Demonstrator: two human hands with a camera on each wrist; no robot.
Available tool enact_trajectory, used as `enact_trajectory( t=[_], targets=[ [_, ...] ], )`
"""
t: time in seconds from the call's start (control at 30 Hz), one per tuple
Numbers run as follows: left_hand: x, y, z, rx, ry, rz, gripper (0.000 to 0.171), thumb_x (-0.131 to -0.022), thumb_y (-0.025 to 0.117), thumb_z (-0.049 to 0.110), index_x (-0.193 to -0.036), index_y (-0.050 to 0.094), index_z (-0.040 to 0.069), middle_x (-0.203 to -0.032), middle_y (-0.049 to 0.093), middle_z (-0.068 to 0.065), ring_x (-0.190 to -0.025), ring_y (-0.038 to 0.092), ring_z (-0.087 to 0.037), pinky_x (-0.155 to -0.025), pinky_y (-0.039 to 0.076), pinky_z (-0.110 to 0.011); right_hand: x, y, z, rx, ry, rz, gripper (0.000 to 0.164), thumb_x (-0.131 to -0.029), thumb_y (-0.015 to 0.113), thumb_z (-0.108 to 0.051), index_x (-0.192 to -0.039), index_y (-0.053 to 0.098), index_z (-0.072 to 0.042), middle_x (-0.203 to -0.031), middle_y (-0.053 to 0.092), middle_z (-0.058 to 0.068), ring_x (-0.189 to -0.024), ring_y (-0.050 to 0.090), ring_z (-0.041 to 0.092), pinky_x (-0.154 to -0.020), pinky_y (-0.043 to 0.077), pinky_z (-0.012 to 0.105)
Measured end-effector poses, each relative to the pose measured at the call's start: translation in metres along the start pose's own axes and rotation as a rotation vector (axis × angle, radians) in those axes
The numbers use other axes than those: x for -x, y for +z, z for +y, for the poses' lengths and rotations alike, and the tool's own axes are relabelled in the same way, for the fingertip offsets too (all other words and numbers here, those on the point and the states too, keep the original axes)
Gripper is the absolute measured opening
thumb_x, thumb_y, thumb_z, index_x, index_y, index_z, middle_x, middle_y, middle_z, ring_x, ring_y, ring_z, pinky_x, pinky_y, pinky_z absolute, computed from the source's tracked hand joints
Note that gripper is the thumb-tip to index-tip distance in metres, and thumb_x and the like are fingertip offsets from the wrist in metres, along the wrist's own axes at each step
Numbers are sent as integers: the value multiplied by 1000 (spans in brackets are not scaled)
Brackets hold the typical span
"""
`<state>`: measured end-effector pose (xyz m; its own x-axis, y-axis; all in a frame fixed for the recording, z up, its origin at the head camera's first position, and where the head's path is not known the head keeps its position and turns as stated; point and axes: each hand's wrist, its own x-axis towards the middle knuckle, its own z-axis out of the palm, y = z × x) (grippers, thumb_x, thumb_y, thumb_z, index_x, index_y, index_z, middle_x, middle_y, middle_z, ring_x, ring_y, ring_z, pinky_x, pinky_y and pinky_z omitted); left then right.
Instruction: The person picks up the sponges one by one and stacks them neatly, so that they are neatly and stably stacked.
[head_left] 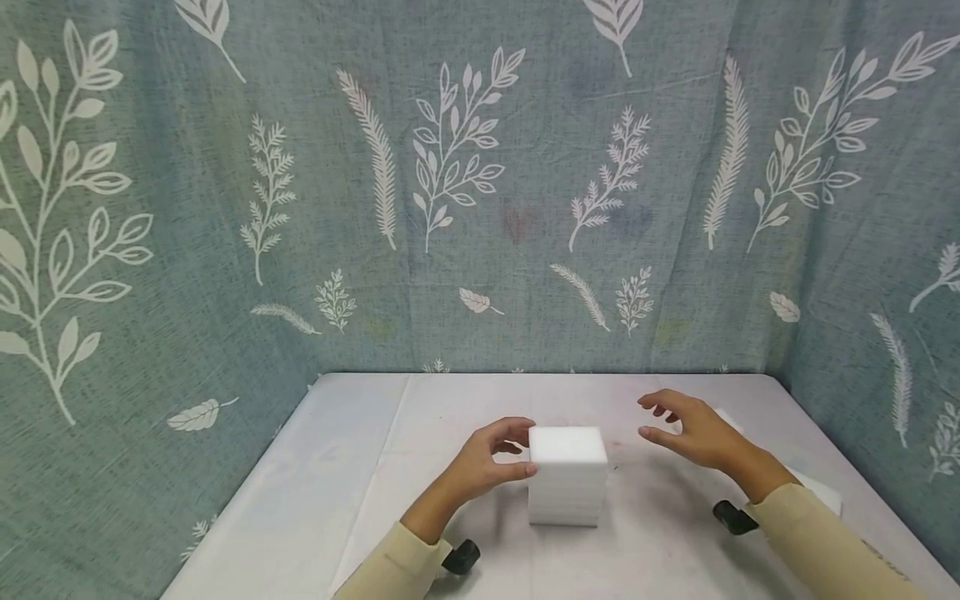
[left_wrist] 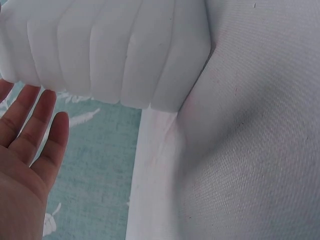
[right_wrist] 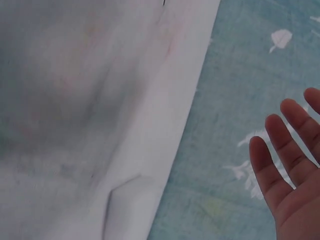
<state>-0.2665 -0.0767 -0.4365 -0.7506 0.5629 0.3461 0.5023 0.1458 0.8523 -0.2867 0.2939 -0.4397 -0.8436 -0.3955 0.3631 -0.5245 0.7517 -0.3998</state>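
Observation:
A neat stack of white, sponge-like slabs (head_left: pixel 567 492) stands upright on the table, several layers tall. Beside its left face is my left hand (head_left: pixel 491 457), thumb near the front corner and fingers by the back corner at the top layers. In the left wrist view, the fingers (left_wrist: pixel 37 125) are fairly straight along the stack's (left_wrist: pixel 110 55) edge. My right hand (head_left: pixel 693 429) is held above the table, right of the stack and apart from it, with loosely bent fingers and nothing in it. The right wrist view shows its fingers (right_wrist: pixel 285 155) spread.
White flat pieces (head_left: pixel 821 492) lie on the table partly behind the right forearm, and one white slab (right_wrist: pixel 125 210) shows in the right wrist view. A white cloth covers the table (head_left: pixel 360 483). Green leaf-patterned curtains (head_left: pixel 480 167) surround its back and sides.

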Motion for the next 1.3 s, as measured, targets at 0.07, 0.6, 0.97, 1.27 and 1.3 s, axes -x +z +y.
enact_trajectory(
  t=[0.07,0.6,0.97,1.27,1.3],
  targets=[
    [0,0,1,-1,-8,0,55,-83,77,13,-131,55,0,-116,63,-11,-110,58,-35,-95,45,-54,1,-1,5,0,5,-1,51,-90,67,-44,-127,59,-10,-116,61,4,-101,59,26,-84,52,46],
    [-1,0,2,-3,-5,-6,56,-83,77,15,-132,54,0,-116,63,-13,-111,57,-38,-95,45,-55,8,-4,43,-14,130,-16,52,-84,78,-29,-125,60,-4,-117,61,15,-103,57,33,-84,51,50],
    [0,0,1,8,-3,1,54,-83,77,13,-131,55,3,-115,64,-11,-109,57,-39,-94,44,-59,12,-10,64,17,203,-28,48,-87,74,-26,-125,60,-1,-120,60,18,-108,54,38,-87,49,54],
    [-1,-1,0,5,-2,-10,57,-83,77,14,-132,53,-3,-114,63,-10,-109,57,-39,-94,44,-58,15,-15,80,29,212,-52,41,-87,71,-16,-124,61,1,-119,61,19,-108,54,41,-86,47,57],
    [-1,-1,1,4,-2,-9,57,-83,77,14,-132,53,-3,-114,63,-10,-109,57,-39,-94,45,-57,16,-16,81,30,213,-57,41,-87,70,-15,-124,61,1,-120,60,19,-108,54,42,-86,47,58]
  ],
)
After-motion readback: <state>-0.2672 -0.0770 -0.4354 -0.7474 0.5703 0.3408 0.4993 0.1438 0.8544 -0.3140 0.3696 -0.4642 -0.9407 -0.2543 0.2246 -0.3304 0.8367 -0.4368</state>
